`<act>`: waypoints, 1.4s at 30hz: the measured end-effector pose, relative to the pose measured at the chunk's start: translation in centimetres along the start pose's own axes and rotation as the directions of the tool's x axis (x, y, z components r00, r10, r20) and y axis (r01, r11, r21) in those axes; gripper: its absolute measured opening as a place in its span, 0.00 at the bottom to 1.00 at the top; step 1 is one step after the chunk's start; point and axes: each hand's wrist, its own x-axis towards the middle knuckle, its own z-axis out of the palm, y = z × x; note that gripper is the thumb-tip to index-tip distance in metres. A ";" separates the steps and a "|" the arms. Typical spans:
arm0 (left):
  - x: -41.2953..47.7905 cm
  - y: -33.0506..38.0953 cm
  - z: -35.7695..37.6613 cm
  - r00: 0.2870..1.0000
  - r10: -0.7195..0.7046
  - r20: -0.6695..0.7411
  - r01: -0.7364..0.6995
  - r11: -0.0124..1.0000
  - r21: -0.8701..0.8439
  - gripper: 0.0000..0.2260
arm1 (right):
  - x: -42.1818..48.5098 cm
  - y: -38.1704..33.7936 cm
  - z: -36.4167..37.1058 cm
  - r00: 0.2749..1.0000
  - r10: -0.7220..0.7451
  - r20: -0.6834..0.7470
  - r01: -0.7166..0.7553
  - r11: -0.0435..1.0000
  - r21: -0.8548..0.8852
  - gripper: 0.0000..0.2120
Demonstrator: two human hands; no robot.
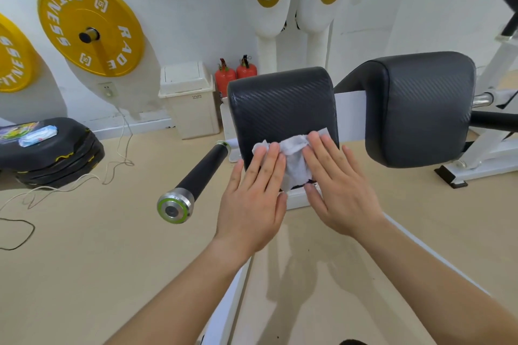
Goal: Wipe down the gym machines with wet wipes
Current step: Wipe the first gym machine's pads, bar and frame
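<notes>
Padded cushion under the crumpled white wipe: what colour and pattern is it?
Padded cushion: black, with fine diagonal weave texture; head view shows it.

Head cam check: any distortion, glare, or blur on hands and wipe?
Head view: wide-angle bowing at edges, see yellow plate; soft even light, faint arm shadows on floor; mild sheen on near pad; left hand, right hand, wipe sharp.

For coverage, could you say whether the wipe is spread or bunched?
Bunched: wipe lies creased under left hand and right hand on pad.
</notes>
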 end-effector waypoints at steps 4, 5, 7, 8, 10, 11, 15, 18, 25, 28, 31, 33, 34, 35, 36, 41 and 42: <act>1.9 0.3 -0.5 0.997 -0.052 -0.061 0.050 0.998 -0.044 0.27 | 2.1 -0.1 -0.9 0.995 0.067 -0.070 -0.066 0.998 0.024 0.28; 1.8 0.4 -0.5 0.995 -0.051 -0.081 0.048 0.998 -0.047 0.27 | 2.1 -0.3 -0.7 0.992 0.079 -0.102 -0.075 0.996 0.042 0.27; 1.3 0.6 -0.4 0.992 -0.041 -0.123 0.034 0.998 -0.058 0.26 | 1.5 -0.7 -0.2 0.979 0.077 -0.191 -0.064 0.995 0.074 0.24; 1.2 0.7 -0.4 0.988 -0.042 -0.146 0.032 0.997 -0.068 0.26 | 1.2 -0.8 0.2 0.967 0.072 -0.245 -0.055 0.996 0.073 0.22; 1.4 0.8 -0.6 0.978 -0.051 -0.204 0.032 0.995 -0.095 0.22 | 1.1 -0.9 0.5 0.935 0.090 -0.342 -0.067 0.995 0.076 0.15; 1.7 0.8 -0.7 0.971 -0.057 -0.230 0.032 0.993 -0.111 0.20 | 1.3 -0.9 0.5 0.922 0.112 -0.371 -0.081 0.992 0.098 0.12; 3.0 0.7 -1.1 0.951 -0.088 -0.298 0.038 0.985 -0.170 0.13 | 2.4 -0.7 -0.3 0.918 0.136 -0.373 -0.061 0.976 0.207 0.03; 3.1 0.7 -1.1 0.946 -0.093 -0.310 0.034 0.981 -0.189 0.12 | 2.6 -0.4 -0.8 0.937 0.124 -0.326 -0.045 0.969 0.242 0.03; 3.8 0.8 -2.9 0.949 -0.137 -0.284 0.096 0.984 -0.151 0.06 | 2.1 -1.0 -3.4 0.947 0.164 -0.277 -0.078 0.953 0.294 0.06; 3.3 1.9 -6.1 0.966 -0.160 -0.203 0.115 0.970 -0.216 0.06 | 0.8 -2.1 -5.7 0.934 0.248 -0.258 -0.130 0.906 0.402 0.06; 1.9 1.4 -10.8 0.976 -0.149 -0.162 0.090 0.941 -0.327 0.04 | -0.2 -3.7 -7.9 0.910 0.334 -0.245 -0.165 0.834 0.526 0.08; 1.0 -0.1 -13.7 0.981 -0.120 -0.152 0.056 0.927 -0.371 0.05 | 0.2 -5.2 -8.9 0.916 0.336 -0.220 -0.158 0.804 0.573 0.09; 0.6 -1.2 -14.8 0.982 -0.114 -0.147 0.048 0.918 -0.394 0.05 | 0.7 -6.0 -9.3 0.925 0.323 -0.201 -0.146 0.790 0.595 0.09; 0.2 -2.3 -15.6 0.983 -0.120 -0.138 0.053 0.910 -0.412 0.06 | 1.4 -6.9 -9.5 0.935 0.305 -0.180 -0.133 0.773 0.621 0.09; -0.1 -3.6 -16.1 0.983 -0.138 -0.120 0.074 0.900 -0.429 0.07 | 2.2 -7.9 -9.6 0.945 0.285 -0.158 -0.118 0.752 0.648 0.09; -1.7 -9.8 -15.4 0.960 -0.278 0.027 0.242 0.777 -0.581 0.09 | 5.4 -12.4 -8.8 0.984 0.161 -0.081 -0.056 0.699 0.713 0.11; -2.0 -10.8 -14.7 0.950 -0.306 0.060 0.278 0.742 -0.610 0.09 | 5.7 -13.1 -8.4 0.987 0.152 -0.056 -0.064 0.681 0.729 0.12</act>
